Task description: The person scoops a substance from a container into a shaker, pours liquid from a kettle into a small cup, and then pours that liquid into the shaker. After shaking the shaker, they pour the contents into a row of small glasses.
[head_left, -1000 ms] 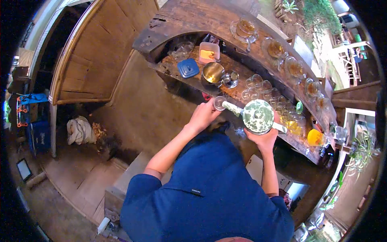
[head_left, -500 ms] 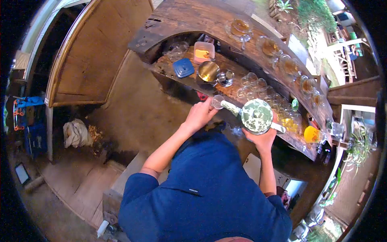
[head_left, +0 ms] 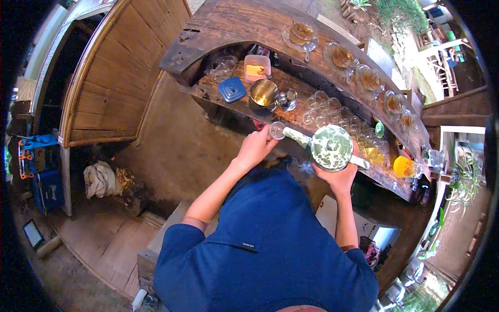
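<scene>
In my right hand (head_left: 340, 179) is a green-and-white mottled enamel teapot (head_left: 331, 147), held at its side near the white handle, with the spout pointing left. My left hand (head_left: 255, 147) pinches a small clear glass (head_left: 277, 130) at the tip of that spout. Whether liquid is running into the glass is too small to tell. Just beyond on the lower shelf are a brass-coloured metal pot (head_left: 264, 94), a small metal strainer-like piece (head_left: 287, 100) and several clear glasses (head_left: 329, 107).
A blue lid (head_left: 232, 90) and a pinkish plastic tub (head_left: 257, 68) lie at the shelf's left. Cups of amber drink on saucers (head_left: 302, 34) line the upper wooden counter (head_left: 234, 21). An orange-yellow container (head_left: 403, 167) stands at the right end. A wooden panel (head_left: 125, 78) rises at left.
The camera view has shifted slightly, so the counter appears a little further left. Both hands keep hold of the glass and teapot, in nearly the same position.
</scene>
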`<action>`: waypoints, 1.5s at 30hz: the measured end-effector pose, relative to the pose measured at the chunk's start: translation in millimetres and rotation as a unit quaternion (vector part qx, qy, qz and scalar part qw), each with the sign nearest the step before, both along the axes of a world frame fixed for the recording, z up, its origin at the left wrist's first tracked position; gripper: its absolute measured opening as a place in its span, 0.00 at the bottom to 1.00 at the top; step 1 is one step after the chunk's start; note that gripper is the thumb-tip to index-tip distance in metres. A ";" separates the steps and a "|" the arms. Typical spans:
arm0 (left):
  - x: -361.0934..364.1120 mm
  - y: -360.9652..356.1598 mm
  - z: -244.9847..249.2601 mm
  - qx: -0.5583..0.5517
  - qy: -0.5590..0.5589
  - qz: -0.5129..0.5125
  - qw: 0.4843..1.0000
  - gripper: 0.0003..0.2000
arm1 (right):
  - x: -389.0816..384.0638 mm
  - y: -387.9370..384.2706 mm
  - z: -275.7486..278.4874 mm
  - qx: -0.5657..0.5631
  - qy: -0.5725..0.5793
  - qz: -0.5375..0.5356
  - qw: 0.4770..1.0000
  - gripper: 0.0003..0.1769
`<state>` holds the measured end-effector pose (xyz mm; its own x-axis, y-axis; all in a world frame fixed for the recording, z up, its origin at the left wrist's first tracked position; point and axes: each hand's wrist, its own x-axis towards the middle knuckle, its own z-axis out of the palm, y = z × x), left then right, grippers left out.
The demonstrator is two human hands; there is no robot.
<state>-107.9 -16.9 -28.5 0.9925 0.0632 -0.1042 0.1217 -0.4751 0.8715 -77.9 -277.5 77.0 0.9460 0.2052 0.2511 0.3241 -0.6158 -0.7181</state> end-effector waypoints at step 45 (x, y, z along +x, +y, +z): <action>-2.6 4.6 -17.5 0.012 0.004 0.004 1.000 0.23 | -13.8 -1.3 17.4 0.049 0.011 -0.014 0.999 0.61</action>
